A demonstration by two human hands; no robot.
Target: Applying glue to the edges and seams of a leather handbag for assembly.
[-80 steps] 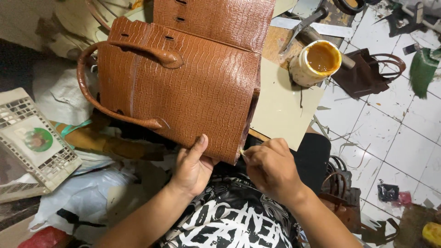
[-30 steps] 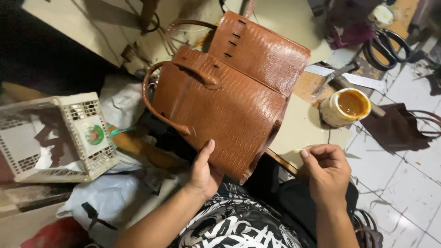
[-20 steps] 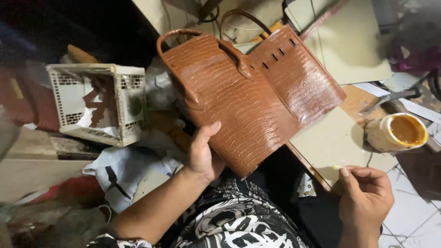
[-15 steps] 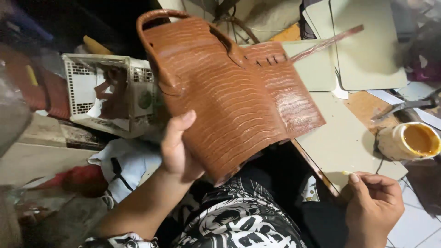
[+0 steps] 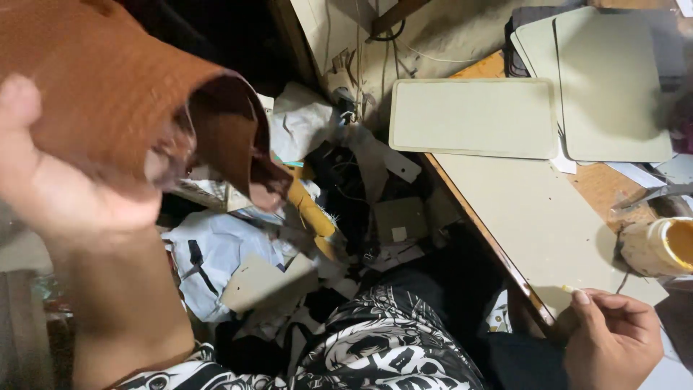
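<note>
**Brown bag up in my left hand, right hand down at the table edge**

Only one view here, from my head looking down. My left hand (image 5: pixel 68 184) is raised up close at the top left, blurry, fingers wrapped around the brown leather bag (image 5: pixel 123 94), thumb on the near face. The bag is off the table, over the messy floor, and its open end with the darker lining points toward the middle of the picture.

My right hand (image 5: pixel 613 343) sits bottom right, at the near edge of the work table (image 5: pixel 534 224). Fingers are curled in and thumb and forefinger are pressed together on something tiny and pale; I can't tell what it is.

A glue pot (image 5: pixel 660 245) with yellowish stuff stands just above that hand. Further back lie pale boards (image 5: pixel 473 115) with rounded corners. Below the bag there's a heap of paper and cardboard scraps (image 5: pixel 253 267) on the floor.
</note>
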